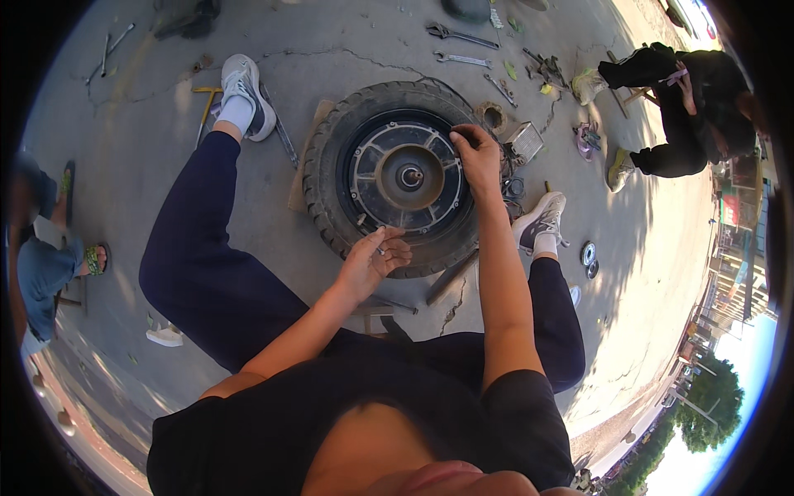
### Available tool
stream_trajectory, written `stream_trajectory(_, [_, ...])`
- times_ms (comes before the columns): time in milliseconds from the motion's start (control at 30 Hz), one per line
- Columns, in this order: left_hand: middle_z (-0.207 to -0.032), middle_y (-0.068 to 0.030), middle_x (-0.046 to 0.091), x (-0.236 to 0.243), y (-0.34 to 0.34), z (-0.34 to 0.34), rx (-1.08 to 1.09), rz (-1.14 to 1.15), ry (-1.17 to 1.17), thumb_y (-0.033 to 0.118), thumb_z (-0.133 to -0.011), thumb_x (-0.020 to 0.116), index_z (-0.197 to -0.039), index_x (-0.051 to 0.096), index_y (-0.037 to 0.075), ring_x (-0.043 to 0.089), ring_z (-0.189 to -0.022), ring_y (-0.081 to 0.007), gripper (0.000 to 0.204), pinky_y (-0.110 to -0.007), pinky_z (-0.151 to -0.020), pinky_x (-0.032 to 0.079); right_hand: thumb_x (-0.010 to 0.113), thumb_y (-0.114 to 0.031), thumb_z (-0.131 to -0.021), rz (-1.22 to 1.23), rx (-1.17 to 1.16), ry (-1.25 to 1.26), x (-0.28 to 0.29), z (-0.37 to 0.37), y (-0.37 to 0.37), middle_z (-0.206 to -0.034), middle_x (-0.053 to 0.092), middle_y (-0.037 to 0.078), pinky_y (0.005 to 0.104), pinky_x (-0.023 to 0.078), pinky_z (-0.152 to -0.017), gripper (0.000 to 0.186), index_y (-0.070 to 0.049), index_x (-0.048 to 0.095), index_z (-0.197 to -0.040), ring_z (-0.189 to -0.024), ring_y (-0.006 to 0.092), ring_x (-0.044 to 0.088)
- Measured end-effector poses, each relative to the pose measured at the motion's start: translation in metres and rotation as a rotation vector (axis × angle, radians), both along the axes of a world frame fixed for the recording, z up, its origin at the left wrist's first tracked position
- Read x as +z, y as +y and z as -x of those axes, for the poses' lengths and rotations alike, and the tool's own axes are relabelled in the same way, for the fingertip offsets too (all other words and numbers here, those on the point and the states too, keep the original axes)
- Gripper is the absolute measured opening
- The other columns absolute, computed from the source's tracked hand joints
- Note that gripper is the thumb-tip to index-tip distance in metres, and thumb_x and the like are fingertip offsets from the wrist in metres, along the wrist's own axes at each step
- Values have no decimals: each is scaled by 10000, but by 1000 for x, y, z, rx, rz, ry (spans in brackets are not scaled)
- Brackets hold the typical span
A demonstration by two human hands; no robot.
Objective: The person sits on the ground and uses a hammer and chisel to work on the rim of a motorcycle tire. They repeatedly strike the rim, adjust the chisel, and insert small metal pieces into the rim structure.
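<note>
A black tyre (330, 126) on a metal hub wheel (378, 150) lies flat between my legs, with a shaft (411, 176) at its centre and small bolts around the hub's ring. My left hand (374, 256) is over the lower left of the wheel, fingers loosely curled around a small metal piece, seemingly a bolt, that I cannot make out clearly. My right hand (475, 157) is at the upper right of the hub ring, thumb and forefinger closed together at its edge; whatever is between them is hidden or too small to name.
Wrenches (461, 34) lie beyond the tyre, more tools at upper left. Bearings (588, 254) lie at right, a metal box (526, 140) beside the tyre. A seated person in black (666, 149) is at right; another person's legs (50, 277) are at left. Cracks cross the concrete.
</note>
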State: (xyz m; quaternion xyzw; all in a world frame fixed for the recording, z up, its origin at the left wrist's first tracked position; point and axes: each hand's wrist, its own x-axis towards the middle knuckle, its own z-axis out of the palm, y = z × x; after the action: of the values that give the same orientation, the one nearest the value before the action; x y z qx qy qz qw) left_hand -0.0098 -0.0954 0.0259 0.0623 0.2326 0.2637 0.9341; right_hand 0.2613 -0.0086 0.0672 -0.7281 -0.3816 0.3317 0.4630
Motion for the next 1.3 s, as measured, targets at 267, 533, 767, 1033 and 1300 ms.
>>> stream_trajectory(267, [-888,-118,646,0,2,-4,-99,-27,62,328,-1061,413,-1160,590,-20,618,-804,-218,402,-357,-761,508,646,-32,-837,-70,344,-643,-25,-16,30,-959,677,173,397,526,-771,208,-37,691,-1040,-897,381,652])
stream_trajectory(533, [-859,-128,646,-4,3,-8,-68,-15,94,309,-1062,417,-1125,596,-25,616,-789,-226,385,-356,-745,504,573,-14,-811,-9,568,-929,-22,-15,41,-846,615,173,461,510,-725,126,-22,652,-909,-845,382,634])
stream_trajectory(767, [-874,-128,640,2,3,-6,-45,-6,89,298,-1062,421,-1126,595,-25,606,-808,-224,372,-359,-759,501,555,8,-782,43,690,-1036,-17,-10,50,-856,621,188,471,517,-739,139,-13,645,-886,-864,389,639])
stream_trajectory(1033, [-882,-123,641,2,0,-7,-31,6,67,290,-1058,429,-1119,601,-19,606,-817,-220,359,-358,-768,502,549,1,-790,145,683,-1004,-12,-14,59,-870,640,212,498,510,-746,126,-9,640,-877,-878,407,641])
stream_trajectory(1300, [-915,-101,666,0,-4,-3,1,17,5,284,-1051,460,-1099,614,0,650,-849,-211,326,-355,-772,526,531,-70,-842,128,730,-1208,-11,-1,66,-864,643,186,481,539,-706,98,-31,620,-856,-845,386,664])
